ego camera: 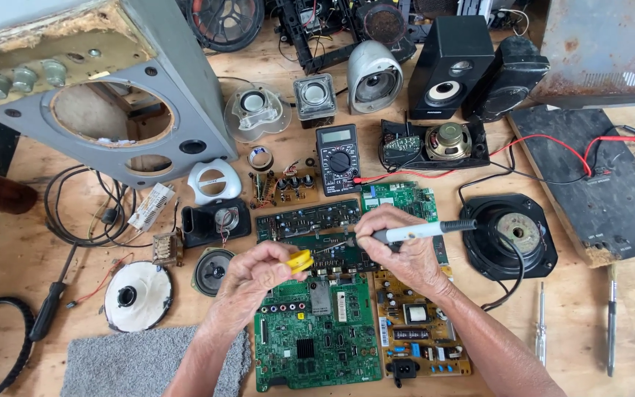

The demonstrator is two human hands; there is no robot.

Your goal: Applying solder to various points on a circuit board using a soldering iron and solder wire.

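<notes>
Right hand (pixel 406 254) grips a soldering iron (pixel 424 231), tip pointing toward nine o'clock at a dark circuit board (pixel 310 218). Left hand (pixel 255 276) pinches a yellow solder spool (pixel 300 260) at its three o'clock.

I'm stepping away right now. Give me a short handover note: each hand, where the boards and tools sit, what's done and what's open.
Left hand: grips a yellow solder spool, wire fed toward the dark circuit board.
Right hand: holds the soldering iron, tip at the same spot on that board.
Nearby: large green board and yellow power board below, multimeter above.
Done: cannot tell which joints are finished.
Open: the joint under the tip is in progress.
</notes>
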